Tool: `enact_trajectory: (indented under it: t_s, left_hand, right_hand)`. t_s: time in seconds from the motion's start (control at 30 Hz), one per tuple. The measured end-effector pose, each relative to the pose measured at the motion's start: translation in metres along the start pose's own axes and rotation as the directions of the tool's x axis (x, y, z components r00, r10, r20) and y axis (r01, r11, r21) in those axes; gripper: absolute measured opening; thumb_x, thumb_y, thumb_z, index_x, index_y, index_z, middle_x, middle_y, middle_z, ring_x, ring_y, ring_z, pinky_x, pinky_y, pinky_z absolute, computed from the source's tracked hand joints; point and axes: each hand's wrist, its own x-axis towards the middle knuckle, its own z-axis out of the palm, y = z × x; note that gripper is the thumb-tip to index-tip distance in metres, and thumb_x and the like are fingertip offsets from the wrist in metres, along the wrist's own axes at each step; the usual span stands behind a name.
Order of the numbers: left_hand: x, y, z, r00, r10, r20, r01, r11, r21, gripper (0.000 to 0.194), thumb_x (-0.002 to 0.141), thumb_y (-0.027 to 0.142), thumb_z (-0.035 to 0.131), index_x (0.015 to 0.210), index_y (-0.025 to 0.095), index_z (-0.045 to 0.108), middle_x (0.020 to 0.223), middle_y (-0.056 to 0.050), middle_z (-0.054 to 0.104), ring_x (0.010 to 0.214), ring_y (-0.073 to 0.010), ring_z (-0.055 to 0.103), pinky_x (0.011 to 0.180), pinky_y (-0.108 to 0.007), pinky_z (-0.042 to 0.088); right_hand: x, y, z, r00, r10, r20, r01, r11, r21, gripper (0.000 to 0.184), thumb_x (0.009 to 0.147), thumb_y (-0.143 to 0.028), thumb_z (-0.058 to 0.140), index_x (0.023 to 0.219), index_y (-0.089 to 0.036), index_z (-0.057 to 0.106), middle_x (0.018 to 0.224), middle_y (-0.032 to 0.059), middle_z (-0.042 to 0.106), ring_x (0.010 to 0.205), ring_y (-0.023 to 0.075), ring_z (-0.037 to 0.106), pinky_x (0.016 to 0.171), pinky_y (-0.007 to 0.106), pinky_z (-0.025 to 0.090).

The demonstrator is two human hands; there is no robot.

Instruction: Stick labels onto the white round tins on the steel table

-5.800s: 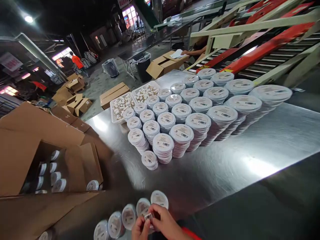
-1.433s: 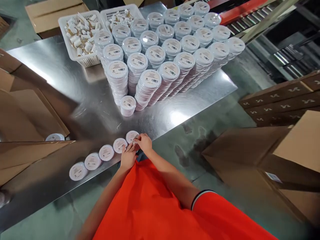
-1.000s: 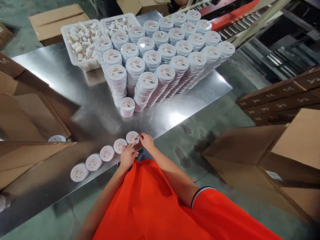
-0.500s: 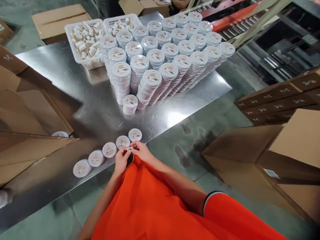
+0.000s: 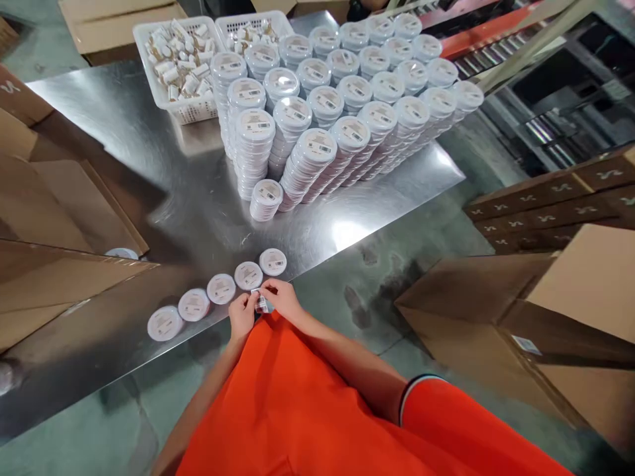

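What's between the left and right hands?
In the head view: what looks like a small printed label, pinched by both the left hand and the right hand.

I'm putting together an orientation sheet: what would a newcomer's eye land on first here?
Probably the crowd of white round stacks with printed tops, across the far part of the metal table, and the bright orange shirt filling the lower middle. Next, just beyond the shirt, the left hand and right hand hold a small labelled piece beside five round items lined up along the near edge.
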Motion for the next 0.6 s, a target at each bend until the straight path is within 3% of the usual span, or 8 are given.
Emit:
enact_trajectory:
  t_s: [0.1,0.2,0.3,0.4,0.5,0.6]
  left_hand:
    - [-0.001,-0.003,-0.001,1.0,0.005,-0.021,-0.004,0.999,0.048,0.047,0.079,0.053,0.051,0.047,0.022,0.034,0.046,0.005,0.034,0.05,-0.0111,0.033,0.051,-0.027,0.026]
    - [-0.001,-0.008,0.0,0.999,0.019,-0.035,-0.016,0.996,0.093,0.047,0.081,0.05,0.052,0.048,0.022,0.036,0.045,0.004,0.036,0.049,-0.0114,0.035,0.052,-0.027,0.027]
    - [-0.001,-0.014,0.001,0.998,0.05,-0.039,-0.043,0.987,0.152,0.042,0.083,0.045,0.053,0.05,0.021,0.044,0.046,0.003,0.045,0.049,-0.0136,0.043,0.053,-0.029,0.032]
    - [0.001,-0.018,0.001,0.991,0.132,0.019,-0.134,0.97,0.204,0.027,0.084,0.035,0.054,0.062,0.02,0.059,0.08,-0.006,0.072,0.078,-0.0205,0.064,0.074,-0.033,0.046]
    - [0.005,-0.021,0.003,0.969,0.22,0.116,-0.244,0.934,0.26,0.018,0.08,0.022,0.057,0.063,0.02,0.061,0.123,-0.01,0.067,0.121,-0.0282,0.056,0.105,-0.046,0.036]
    - [0.007,-0.024,0.006,0.954,0.243,0.177,-0.29,0.9,0.326,0.019,0.075,0.01,0.056,0.059,0.02,0.058,0.129,-0.012,0.063,0.131,-0.0342,0.047,0.111,-0.057,0.026]
  right_hand:
    - [0.006,0.002,0.001,0.999,-0.05,0.014,0.052,0.993,-0.108,0.013,0.079,-0.026,0.057,0.069,-0.019,0.061,0.068,-0.001,0.061,0.065,0.0132,0.054,0.064,0.025,0.041]
    - [0.018,0.007,-0.001,0.995,-0.089,-0.047,0.075,0.967,-0.244,0.015,0.082,-0.024,0.055,0.071,-0.018,0.062,0.076,0.0017,0.06,0.072,0.0145,0.056,0.069,0.026,0.044]
    - [0.035,0.01,-0.006,0.993,-0.082,-0.083,0.051,0.947,-0.318,0.016,0.086,-0.022,0.051,0.075,-0.017,0.061,0.085,0.0054,0.06,0.083,0.0171,0.056,0.078,0.03,0.046]
    - [0.051,0.009,-0.008,0.995,-0.085,-0.042,0.06,0.907,-0.417,0.012,0.086,-0.021,0.056,0.076,-0.018,0.062,0.099,0.0076,0.06,0.098,0.0206,0.053,0.09,0.035,0.042]
    - [0.061,0.006,-0.005,0.998,-0.052,0.03,0.06,0.843,-0.534,0.01,0.085,-0.022,0.06,0.077,-0.018,0.064,0.109,0.0092,0.06,0.107,0.025,0.049,0.093,0.04,0.039]
    - [0.065,0.004,0.001,0.997,-0.014,0.074,0.058,0.78,-0.623,0.014,0.087,-0.025,0.059,0.079,-0.017,0.066,0.114,0.0104,0.059,0.111,0.0276,0.046,0.092,0.042,0.037]
